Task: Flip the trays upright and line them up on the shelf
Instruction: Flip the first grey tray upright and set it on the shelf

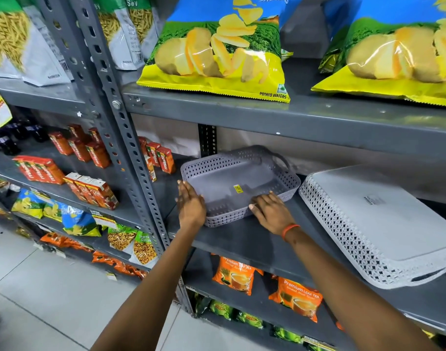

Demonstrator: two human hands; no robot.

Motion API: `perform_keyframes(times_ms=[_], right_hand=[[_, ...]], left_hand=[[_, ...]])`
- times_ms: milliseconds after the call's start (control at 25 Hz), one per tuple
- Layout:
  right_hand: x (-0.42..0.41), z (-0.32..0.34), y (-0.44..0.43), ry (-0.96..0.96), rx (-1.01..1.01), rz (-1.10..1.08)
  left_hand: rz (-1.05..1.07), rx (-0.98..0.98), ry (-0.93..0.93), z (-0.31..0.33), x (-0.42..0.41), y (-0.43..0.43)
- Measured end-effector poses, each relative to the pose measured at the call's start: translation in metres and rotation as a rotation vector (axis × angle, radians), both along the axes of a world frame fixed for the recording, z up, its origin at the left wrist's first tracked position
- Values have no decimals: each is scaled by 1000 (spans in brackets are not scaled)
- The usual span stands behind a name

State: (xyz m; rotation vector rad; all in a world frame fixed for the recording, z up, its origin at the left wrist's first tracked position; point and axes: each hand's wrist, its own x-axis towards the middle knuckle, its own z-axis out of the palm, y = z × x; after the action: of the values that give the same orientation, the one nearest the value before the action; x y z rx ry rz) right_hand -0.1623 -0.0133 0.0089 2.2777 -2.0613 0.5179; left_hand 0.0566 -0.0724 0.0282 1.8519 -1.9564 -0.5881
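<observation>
A grey perforated tray (238,184) stands upright on the grey metal shelf (247,239), open side up, with a small yellow sticker inside. My left hand (190,205) lies flat against its left front corner, fingers together and extended. My right hand (271,211) rests on the front rim, palm down, an orange band on the wrist. To the right, a larger light-grey tray (379,224) lies upside down on the same shelf, its base facing up and its front end overhanging the shelf edge.
Red juice cartons (161,158) stand at the left end of the same shelf, near the slotted upright post (130,148). Potato wafer bags (217,51) lie on the shelf above, orange tea packets (295,297) on the one below. Tiled floor lies at lower left.
</observation>
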Motion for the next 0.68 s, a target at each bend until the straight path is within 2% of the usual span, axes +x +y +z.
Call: perform_keyframes(times_ms=[80, 160, 240, 360, 520, 680], right_hand=[[-11, 3, -2, -1, -9, 3], [-33, 1, -1, 52, -46, -66], [-51, 2, 1, 113, -20, -166], [-45, -5, 1, 195, -108, -181], [-6, -19, 26, 181, -263, -127], [36, -26, 51, 163, -270, -161]], left_hand=[[-82, -160, -207, 3, -9, 8], [-325, -215, -165, 10, -31, 31], [-508, -173, -241, 11, -50, 49], [-495, -295, -412, 7, -40, 46], [-395, -425, -354, -13, 5, 37], [-370, -543, -417, -25, 35, 33]])
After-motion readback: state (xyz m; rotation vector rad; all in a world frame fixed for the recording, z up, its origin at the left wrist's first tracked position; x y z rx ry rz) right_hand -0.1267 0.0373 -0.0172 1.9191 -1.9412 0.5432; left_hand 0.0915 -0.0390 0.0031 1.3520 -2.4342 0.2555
